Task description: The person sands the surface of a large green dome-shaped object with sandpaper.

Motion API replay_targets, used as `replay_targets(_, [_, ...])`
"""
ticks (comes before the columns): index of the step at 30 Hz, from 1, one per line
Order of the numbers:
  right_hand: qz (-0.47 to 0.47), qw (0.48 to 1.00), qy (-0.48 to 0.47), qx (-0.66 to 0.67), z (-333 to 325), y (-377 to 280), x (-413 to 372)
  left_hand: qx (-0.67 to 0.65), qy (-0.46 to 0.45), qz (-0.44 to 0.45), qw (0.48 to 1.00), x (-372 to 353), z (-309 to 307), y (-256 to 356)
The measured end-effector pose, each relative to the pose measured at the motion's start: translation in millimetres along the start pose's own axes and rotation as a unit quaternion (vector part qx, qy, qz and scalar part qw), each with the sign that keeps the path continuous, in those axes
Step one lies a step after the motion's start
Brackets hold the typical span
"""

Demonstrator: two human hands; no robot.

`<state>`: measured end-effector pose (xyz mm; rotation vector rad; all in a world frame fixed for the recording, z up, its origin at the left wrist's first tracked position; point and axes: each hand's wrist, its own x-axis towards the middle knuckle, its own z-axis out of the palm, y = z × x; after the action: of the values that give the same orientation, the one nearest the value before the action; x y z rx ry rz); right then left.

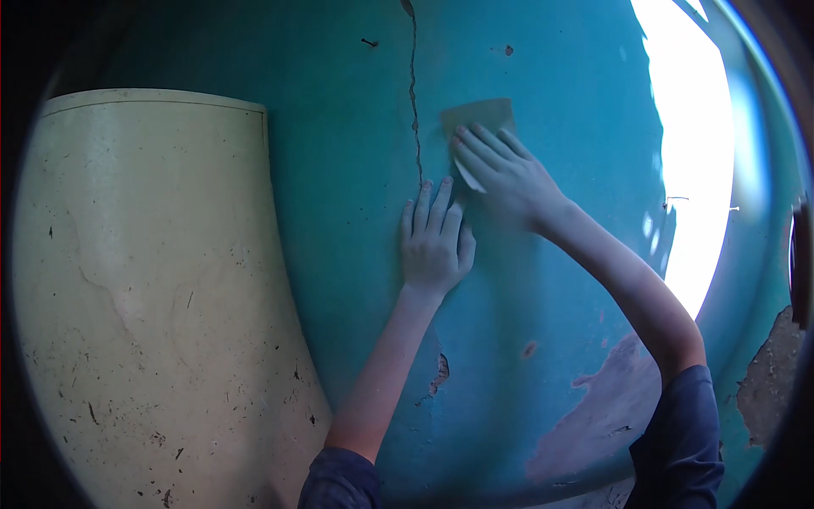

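Observation:
My right hand [506, 174] presses a brownish-grey sheet of sandpaper [481, 111] against the turquoise wall [339, 170]. The fingers lie over the sheet, and a pale, curled edge of it sticks out below them. To the lower left, my left hand [436, 243] rests on the wall, its fingers pointing up and slightly apart, holding nothing. Its fingertips are at the lower end of the long crack [414, 93]. Both hands look pale, as if dusty.
A cream-coloured panel [170, 254] with dark scuffs stands at the left. A nail [370, 42] sticks out near the top. Peeled patches [585, 416] mark the lower right wall, beside a chipped hole [440, 373]. Bright light [695, 127] comes in at the right.

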<state>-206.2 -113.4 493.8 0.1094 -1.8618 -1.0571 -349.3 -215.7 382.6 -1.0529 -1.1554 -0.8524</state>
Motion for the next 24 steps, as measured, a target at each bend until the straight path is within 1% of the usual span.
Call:
replay_targets(1, [-0.032,0.999,0.006,0.037,3,-6,-1,-0.003,0.011,-0.005,1.0,-1,0,-1])
replay_targets(2, [-0.032,0.999,0.007,0.038,4,-1,0,-0.002,0.009,-0.005,1.0,-2,0,-2])
replay_targets(5, [0.1,0.992,0.066,-0.024,-5,27,20,-0.03,0.029,-0.026,0.999,0,-2,0])
replay_targets(6, [0.099,0.993,0.064,-0.022,-2,21,20,-0.026,0.032,-0.037,0.998,0,-2,1])
replay_targets(8, [0.04,0.998,0.056,-0.008,6,2,17,-0.02,0.032,-0.042,0.998,1,-2,0])
replay_targets(9, [-0.022,0.999,0.029,0.036,6,-8,12,-0.016,0.033,-0.059,0.998,1,-2,0])
replay_targets(10, [-0.022,0.999,0.029,0.037,5,-5,13,-0.01,0.035,-0.076,0.996,2,-2,-1])
replay_targets(12, [-0.021,0.998,0.041,0.034,2,4,15,-0.006,0.025,-0.075,0.997,0,-2,0])
replay_targets(13, [0.044,0.996,0.07,0.015,3,11,19,-0.001,0.021,-0.074,0.997,1,-1,-1])
replay_targets(14, [0.044,0.997,0.068,0.016,6,8,19,-0.002,0.02,-0.076,0.997,0,-1,0])
replay_targets(16, [0.128,0.987,0.094,-0.026,11,-5,22,0.015,0.012,-0.071,0.997,1,-1,1])
replay_targets(17, [0.095,0.993,0.064,0.0,12,-16,18,0.014,0.011,-0.071,0.997,2,-2,0])
replay_targets(18, [0.096,0.994,0.061,0.001,10,-19,10,0.017,0.006,-0.069,0.997,1,-2,-1])
replay_targets(20, [0.012,0.998,0.024,0.057,4,-19,-3,0.02,0.0,-0.067,0.998,1,-1,-2])
replay_targets(21, [0.013,0.998,0.023,0.06,0,-8,-11,0.033,-0.011,-0.063,0.997,2,-3,-1])
replay_targets(23, [0.185,0.98,0.066,-0.027,-5,21,-22,0.047,-0.021,-0.058,0.997,6,-4,-1])
replay_targets(24, [0.186,0.98,0.068,-0.028,-6,19,-25,0.067,-0.033,-0.042,0.996,10,-4,-2])
